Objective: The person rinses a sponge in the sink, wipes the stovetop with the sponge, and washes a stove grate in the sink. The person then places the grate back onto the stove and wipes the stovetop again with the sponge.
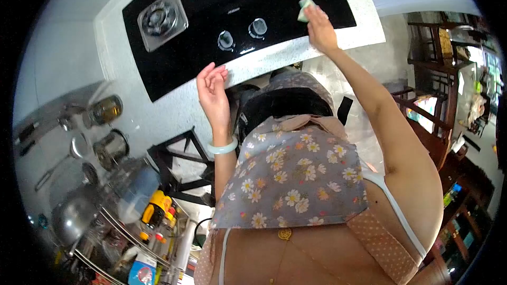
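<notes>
Two round shiny knobs [258, 28] rise from the glossy black cooktop [211, 5] at upper centre. At upper right, the right hand [321, 29] rests extended fingers on a pale green cloth [304, 10] (gripped or not, one cannot tell); left of centre, the left hand [214, 92] is free, fingers loosely curled.

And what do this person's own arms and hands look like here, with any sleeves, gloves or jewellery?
Both arms are bare, with no sleeves. The left hand is ungloved, and a smooth, rounded, pale whitish-green bangle circles that wrist. The right hand is ungloved too, with nothing visible on its wrist. Fingernail details are too small to tell.
</notes>
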The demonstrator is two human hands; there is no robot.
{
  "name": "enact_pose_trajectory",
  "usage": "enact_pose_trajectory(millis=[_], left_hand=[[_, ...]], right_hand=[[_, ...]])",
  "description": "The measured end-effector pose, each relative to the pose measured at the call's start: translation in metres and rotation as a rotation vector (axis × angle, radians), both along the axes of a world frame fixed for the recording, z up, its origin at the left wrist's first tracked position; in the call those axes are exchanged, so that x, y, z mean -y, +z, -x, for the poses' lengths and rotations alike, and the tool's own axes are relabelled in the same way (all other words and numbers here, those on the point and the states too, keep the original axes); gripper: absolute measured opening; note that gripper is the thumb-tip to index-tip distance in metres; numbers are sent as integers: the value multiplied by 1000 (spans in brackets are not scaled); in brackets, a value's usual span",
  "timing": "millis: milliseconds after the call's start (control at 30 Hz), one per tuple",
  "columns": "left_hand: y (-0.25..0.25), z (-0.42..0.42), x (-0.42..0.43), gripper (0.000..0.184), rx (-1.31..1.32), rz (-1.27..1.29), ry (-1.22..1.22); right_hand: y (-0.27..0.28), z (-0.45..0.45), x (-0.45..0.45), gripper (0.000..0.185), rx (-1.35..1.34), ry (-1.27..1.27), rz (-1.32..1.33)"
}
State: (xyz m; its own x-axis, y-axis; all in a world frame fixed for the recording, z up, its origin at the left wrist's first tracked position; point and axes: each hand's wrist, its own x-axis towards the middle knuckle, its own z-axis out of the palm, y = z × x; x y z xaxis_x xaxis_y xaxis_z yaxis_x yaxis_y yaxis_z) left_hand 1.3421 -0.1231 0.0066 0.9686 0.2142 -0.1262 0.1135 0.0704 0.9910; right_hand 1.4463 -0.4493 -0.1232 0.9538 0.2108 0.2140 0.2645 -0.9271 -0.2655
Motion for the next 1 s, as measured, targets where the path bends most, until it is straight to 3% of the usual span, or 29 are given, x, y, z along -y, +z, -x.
enact_pose_trajectory(millis=[67,100,167,233,300,400,467,567,633,700,767,833,900,1000], left_hand=[[-11,-13,12,29,10,-79,-104],[-18,-21,20,32,-16,-123,-152],[-24,-34,42,36,-39,-307,-239],[-33,-44,60,43,-50,-435,-287],[-25,-52,77,46,-79,-552,-320],[-20,-59,97,46,-123,-545,-296],[-36,-63,103,44,-115,-572,-270],[-42,-73,121,43,-119,-626,-237],[-37,-85,133,43,-105,-810,-270],[-33,-101,148,42,-57,-909,-279],[-26,-118,160,42,14,-929,-267],[-30,-136,172,45,18,-858,-249],[-42,-147,180,45,33,-871,-269],[-52,-158,206,55,18,-1057,-393]], right_hand=[[10,-25,-3,48,116,-56,43],[-2,-39,-13,45,256,112,-134],[-5,-52,-67,43,-47,179,-306],[15,-50,-101,46,72,319,-168],[13,-64,-81,48,7,347,-188],[17,-65,9,44,-9,60,-172],[-1,-60,64,43,212,-114,-33],[8,-59,52,46,178,-167,-159],[40,-68,15,45,-144,5,-161],[15,-74,-11,54,30,276,-155],[29,-75,8,57,-72,305,-55],[32,-72,46,49,-239,139,-120],[30,-74,97,49,-169,74,-24],[26,-102,125,45,-81,185,-90]])
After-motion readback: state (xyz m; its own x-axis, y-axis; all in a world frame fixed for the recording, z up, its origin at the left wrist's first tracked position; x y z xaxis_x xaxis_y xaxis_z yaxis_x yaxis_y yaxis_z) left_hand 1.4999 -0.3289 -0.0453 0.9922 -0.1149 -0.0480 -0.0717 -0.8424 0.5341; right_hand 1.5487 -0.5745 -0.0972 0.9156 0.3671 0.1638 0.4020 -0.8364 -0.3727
